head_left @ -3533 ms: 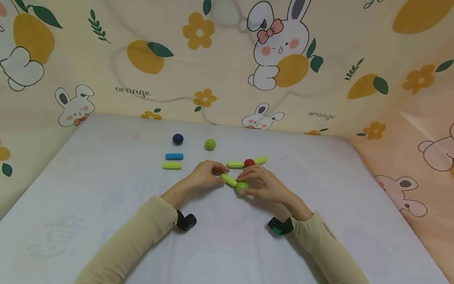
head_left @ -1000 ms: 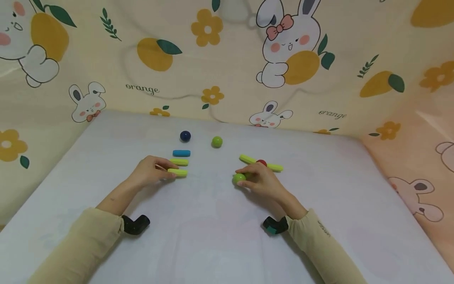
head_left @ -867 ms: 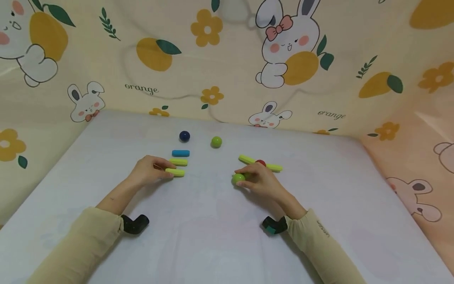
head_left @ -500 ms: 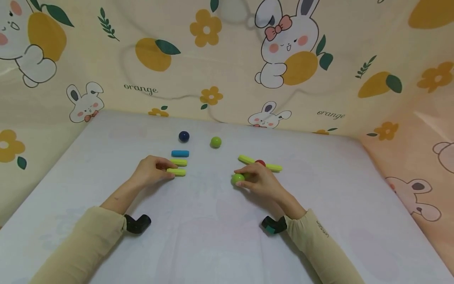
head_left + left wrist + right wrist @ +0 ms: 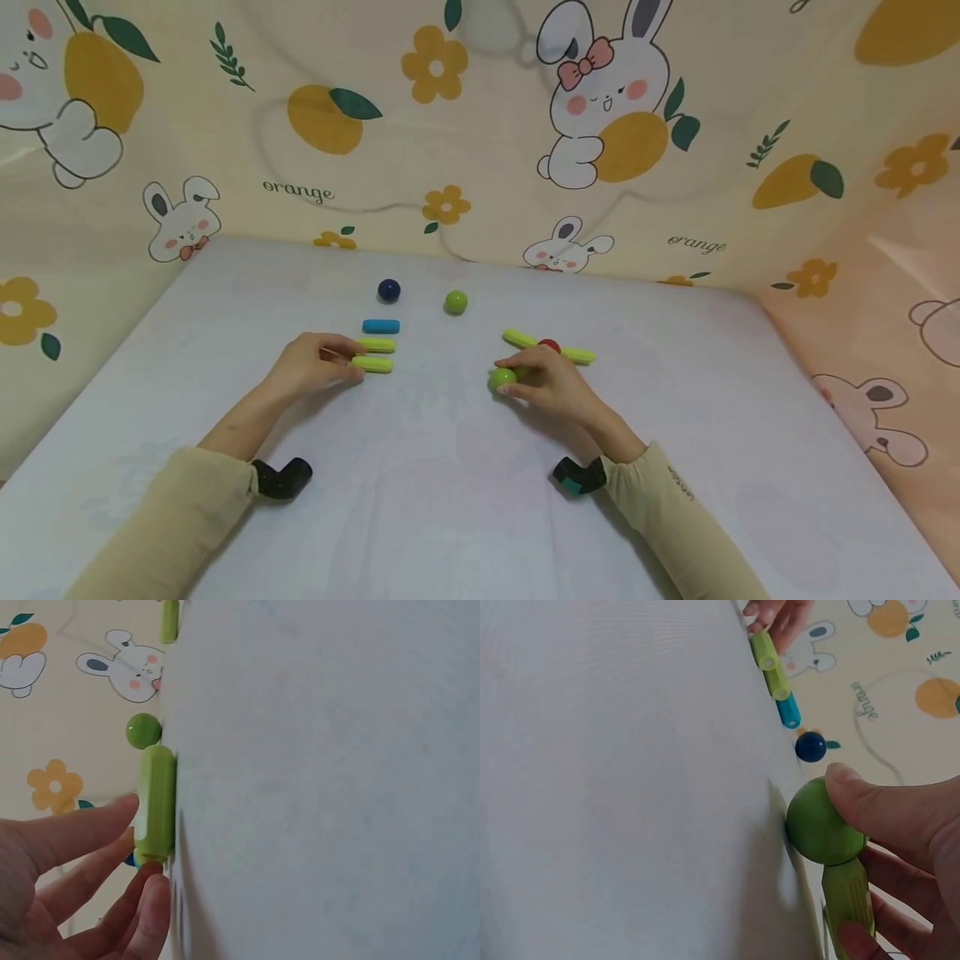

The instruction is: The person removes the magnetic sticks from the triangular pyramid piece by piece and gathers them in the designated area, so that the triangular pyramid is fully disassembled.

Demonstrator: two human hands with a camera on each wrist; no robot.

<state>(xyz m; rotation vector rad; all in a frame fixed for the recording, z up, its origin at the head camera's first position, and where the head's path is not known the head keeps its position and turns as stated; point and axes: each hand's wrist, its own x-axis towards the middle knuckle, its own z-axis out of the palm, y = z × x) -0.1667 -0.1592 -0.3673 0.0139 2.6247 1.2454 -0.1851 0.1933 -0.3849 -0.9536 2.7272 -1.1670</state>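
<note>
My left hand (image 5: 318, 362) is at the left end of a yellow-green stick (image 5: 373, 365), forefinger and thumb spread on either side of it. In the left wrist view the fingertips are right beside this stick (image 5: 156, 802), with the thumb below its end. A second yellow-green stick (image 5: 378, 345) lies just behind, then a blue stick (image 5: 381, 327). My right hand (image 5: 558, 387) pinches a shiny green ball (image 5: 502, 380). A yellow-green stick (image 5: 846, 900) joined to that ball runs under the fingers in the right wrist view.
Behind the right hand lies a red ball (image 5: 550, 346) with a yellow-green stick (image 5: 579, 356) on either side. A dark blue ball (image 5: 389, 290) and another green ball (image 5: 456, 302) sit farther back on the white tabletop (image 5: 450, 500). A patterned cloth (image 5: 480, 125) rises behind.
From between the hands, my left hand went left and set a stick beside the other sticks; its fingers have since spread. My right hand still pinches the green ball, now turned leftward.
</note>
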